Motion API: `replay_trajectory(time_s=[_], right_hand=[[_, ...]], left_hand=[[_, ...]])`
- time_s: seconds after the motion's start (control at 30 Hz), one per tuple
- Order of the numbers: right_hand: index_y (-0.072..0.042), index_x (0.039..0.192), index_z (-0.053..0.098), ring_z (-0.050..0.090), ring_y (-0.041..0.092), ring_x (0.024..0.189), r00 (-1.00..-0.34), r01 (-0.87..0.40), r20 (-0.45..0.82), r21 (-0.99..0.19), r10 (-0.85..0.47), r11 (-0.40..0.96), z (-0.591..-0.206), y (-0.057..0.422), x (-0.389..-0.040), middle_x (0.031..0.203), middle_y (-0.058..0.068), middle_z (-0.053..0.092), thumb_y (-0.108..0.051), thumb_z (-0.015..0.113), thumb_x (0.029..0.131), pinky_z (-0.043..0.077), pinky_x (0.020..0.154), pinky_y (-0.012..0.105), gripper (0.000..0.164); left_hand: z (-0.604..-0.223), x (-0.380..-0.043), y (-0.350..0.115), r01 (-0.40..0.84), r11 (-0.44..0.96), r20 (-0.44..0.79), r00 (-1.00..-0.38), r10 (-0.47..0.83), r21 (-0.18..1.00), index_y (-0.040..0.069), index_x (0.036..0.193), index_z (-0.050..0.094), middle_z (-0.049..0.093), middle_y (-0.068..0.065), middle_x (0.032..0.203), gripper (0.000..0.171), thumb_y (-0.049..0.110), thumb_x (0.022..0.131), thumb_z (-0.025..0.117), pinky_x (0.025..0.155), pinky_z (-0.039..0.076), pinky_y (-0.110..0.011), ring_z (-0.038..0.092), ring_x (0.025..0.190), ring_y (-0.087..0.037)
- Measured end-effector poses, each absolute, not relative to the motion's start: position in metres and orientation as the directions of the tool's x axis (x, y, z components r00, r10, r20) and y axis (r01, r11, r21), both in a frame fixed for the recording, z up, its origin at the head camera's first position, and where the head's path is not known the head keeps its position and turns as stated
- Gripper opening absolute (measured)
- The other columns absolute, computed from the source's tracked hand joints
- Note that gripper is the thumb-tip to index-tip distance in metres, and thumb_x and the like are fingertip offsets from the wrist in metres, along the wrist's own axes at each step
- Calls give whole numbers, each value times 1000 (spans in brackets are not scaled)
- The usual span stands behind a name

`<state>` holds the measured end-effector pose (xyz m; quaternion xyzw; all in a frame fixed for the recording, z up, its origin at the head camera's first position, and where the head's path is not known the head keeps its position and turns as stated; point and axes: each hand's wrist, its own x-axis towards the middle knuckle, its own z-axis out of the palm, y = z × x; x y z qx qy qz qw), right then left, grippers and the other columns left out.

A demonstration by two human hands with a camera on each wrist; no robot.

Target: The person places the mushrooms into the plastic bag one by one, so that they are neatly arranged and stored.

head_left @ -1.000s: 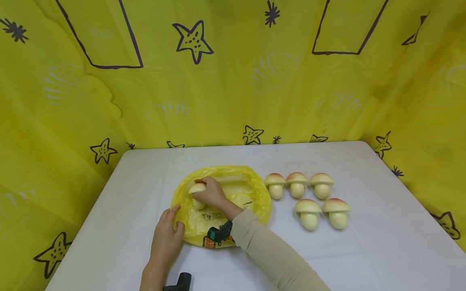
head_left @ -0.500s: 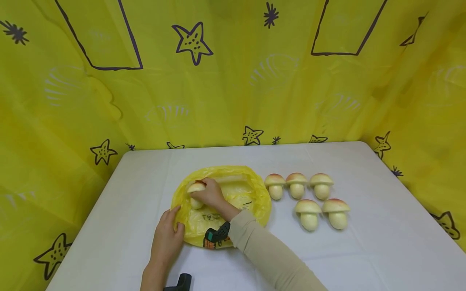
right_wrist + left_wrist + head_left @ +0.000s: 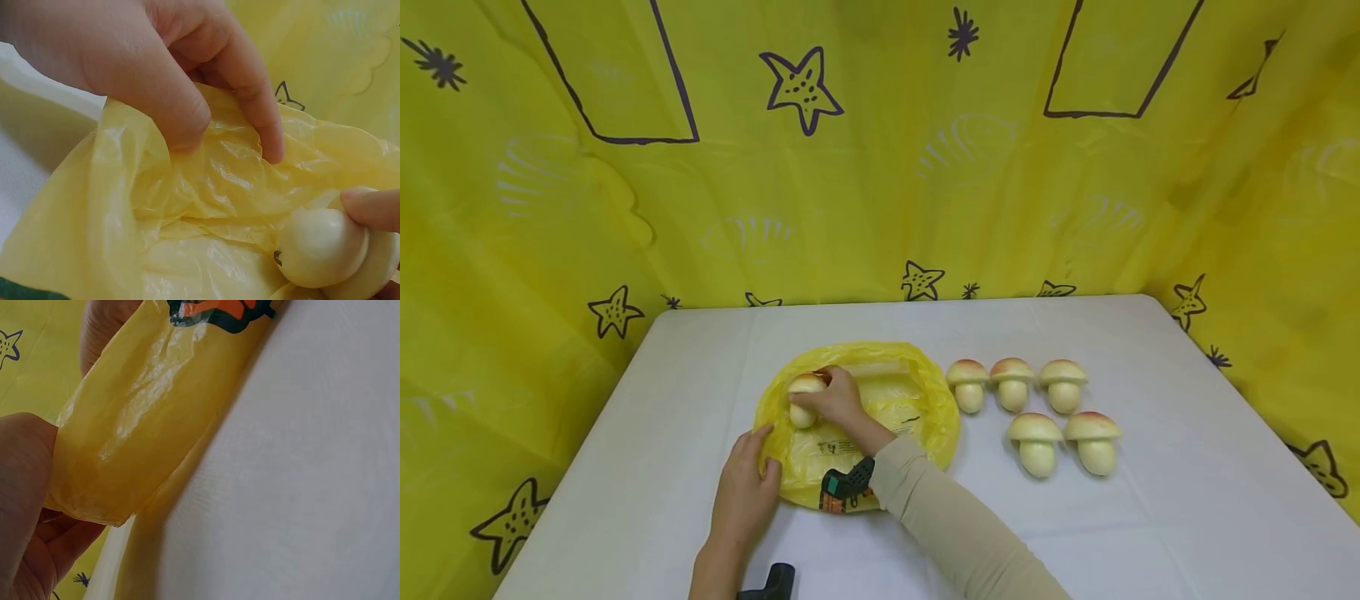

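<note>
Inside the mouth of a yellow plastic bag (image 3: 942,408), my right hand (image 3: 841,400) pinches a toy mushroom (image 3: 803,415) with a cream stem and a reddish-tinged cap. The right wrist view shows its pale rounded stem (image 3: 319,247) under the thumb, close to the bag's crumpled lining. My left hand (image 3: 747,487) holds the bag's left rim. In the left wrist view, the thumb and fingers sit around the glossy bag wall (image 3: 144,425). The right hand's other fingertips are hidden behind the mushroom.
Several matching mushrooms (image 3: 1037,442) lie to the right of the bag in two rows, the back row close to its rim. The white table (image 3: 625,467) meets a yellow patterned curtain (image 3: 865,208) behind and at both sides. Black wrist devices (image 3: 848,481) are on the arms.
The mushroom in my right hand has shifted and turned slightly within the bag, showing more of its cap top. My left hand stays at the rim.
</note>
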<state>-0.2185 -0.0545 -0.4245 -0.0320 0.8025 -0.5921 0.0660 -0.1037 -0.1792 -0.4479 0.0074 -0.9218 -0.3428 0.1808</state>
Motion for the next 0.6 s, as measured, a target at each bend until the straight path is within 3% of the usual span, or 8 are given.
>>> replay_trajectory(time_s=[0.33,0.6], right_hand=[[5,118,55,57,29,94,-991,32,-72,-947,-112,320,-409,-41,-206,109,16,58,-19,80,69,51,70,34,60],[3,113,59,53,33,101,-985,-64,-4,-918,-170,392,-385,-13,-192,107,16,58,-17,77,73,49,77,39,48]], left_hand=[[-449,-103,-178,129,765,337,-934,-120,631,-3,123,52,53,-18,117,41,-1,82,52,91,40,-49,49,111,-35],[-447,-102,-178,116,767,330,-935,-130,631,-4,123,52,52,-20,119,42,-1,82,52,94,37,-49,47,114,-36]])
